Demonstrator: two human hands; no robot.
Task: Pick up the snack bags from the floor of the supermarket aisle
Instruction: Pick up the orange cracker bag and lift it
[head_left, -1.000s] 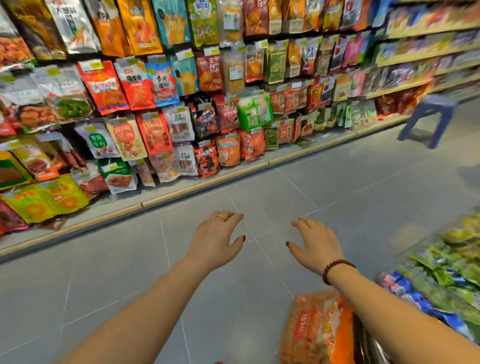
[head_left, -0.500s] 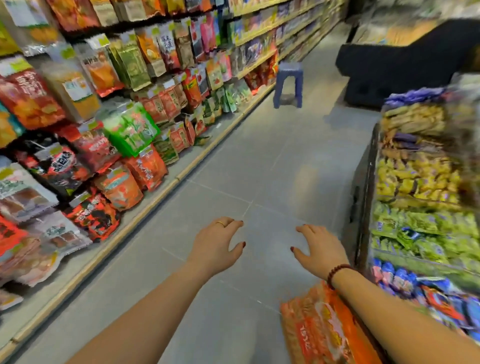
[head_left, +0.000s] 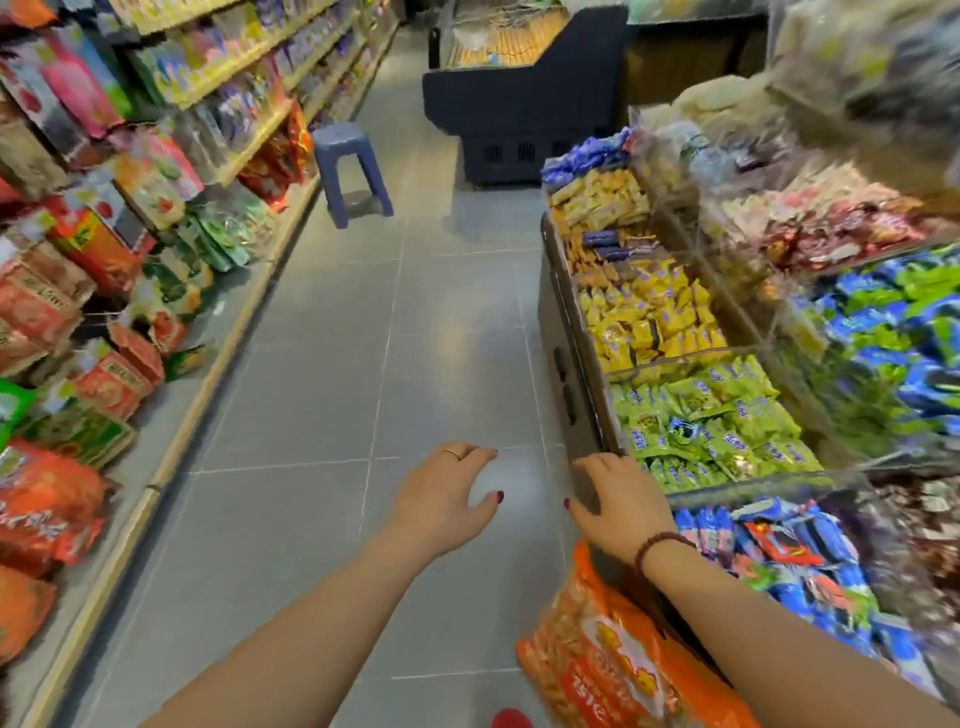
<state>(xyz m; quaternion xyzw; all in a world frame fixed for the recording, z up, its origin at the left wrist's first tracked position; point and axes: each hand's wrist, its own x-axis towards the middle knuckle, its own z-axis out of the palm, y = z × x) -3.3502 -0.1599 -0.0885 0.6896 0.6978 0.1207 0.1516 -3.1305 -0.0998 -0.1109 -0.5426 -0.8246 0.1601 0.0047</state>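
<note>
Mid-search, my left hand (head_left: 447, 493) and right hand (head_left: 618, 501) hover spread and empty above the grey tiled floor (head_left: 311, 415), an orange plastic snack bag (head_left: 613, 670) under my right forearm; next, I judge, spot a fallen bag and stoop.

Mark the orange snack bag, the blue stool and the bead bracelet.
orange snack bag (head_left: 608, 670), head view, on its printed front.
blue stool (head_left: 340, 137), head view, on its seat.
bead bracelet (head_left: 655, 540), head view, on the beads atop the wrist.
</note>
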